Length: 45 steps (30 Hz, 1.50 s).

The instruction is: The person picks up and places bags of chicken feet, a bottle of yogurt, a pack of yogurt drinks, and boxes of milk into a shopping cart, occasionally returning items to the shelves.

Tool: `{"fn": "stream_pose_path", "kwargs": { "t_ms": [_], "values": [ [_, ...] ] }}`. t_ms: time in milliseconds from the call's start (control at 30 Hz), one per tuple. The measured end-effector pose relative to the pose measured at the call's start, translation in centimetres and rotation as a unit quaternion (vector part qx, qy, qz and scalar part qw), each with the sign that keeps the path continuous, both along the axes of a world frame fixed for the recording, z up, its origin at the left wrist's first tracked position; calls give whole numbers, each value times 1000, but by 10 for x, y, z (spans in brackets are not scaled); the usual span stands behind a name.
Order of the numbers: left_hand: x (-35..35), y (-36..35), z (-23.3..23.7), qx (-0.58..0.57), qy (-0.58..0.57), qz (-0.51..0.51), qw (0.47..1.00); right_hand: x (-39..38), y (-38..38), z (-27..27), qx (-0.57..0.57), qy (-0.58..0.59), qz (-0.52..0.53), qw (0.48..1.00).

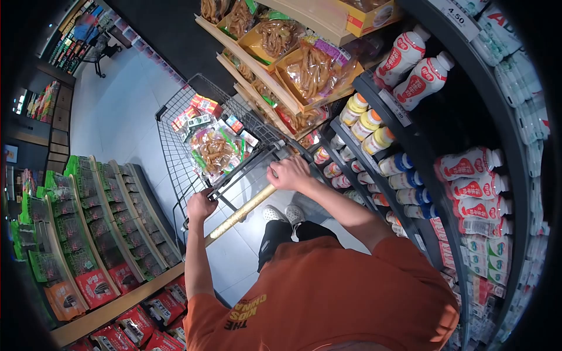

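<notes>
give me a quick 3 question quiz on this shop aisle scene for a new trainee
1. True or false: the left hand and the right hand both grip the shopping cart.
2. Multiple choice: what lies in the shopping cart? A) snack packets B) loose fruit C) folded towels
3. Fill in: the white bottles with red labels stand on shelves to the person's ____ side.

Key: 1 true; 2 A; 3 right
</notes>
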State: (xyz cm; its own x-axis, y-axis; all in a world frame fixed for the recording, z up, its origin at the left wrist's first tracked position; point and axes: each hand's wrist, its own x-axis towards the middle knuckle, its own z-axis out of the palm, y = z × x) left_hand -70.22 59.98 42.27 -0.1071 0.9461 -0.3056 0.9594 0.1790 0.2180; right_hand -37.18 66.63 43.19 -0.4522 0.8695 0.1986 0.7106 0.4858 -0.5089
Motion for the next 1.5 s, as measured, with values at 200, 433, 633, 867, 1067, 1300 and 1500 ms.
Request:
{"fn": "stream_pose_path", "kwargs": {
  "t_ms": [200, 433, 633, 867, 1067, 1300, 1500],
  "values": [
    [5, 3, 11, -27, -16, 12, 999, 0, 3, 5, -1, 3, -1, 1000],
    [8, 2, 3, -12, 0, 8, 1000, 7, 7, 4, 1, 10, -1, 1000],
    [9, 0, -3, 15, -1, 2, 1000, 9, 6, 10, -21, -5, -3, 1000],
    [6, -1, -9, -17, 12, 16, 1000, 9, 4, 8, -16, -3, -4, 1000],
    [7, -2, -3, -38, 0, 24, 999, 9, 4, 7, -9, -6, 0, 1000],
    [9, -4, 1, -33, -6, 14, 999, 11, 4, 6, 0, -6, 2, 1000],
    [19, -1, 10, -56, 10, 22, 998, 14, 8, 4, -21, -22, 9, 1000]
  ]
}}
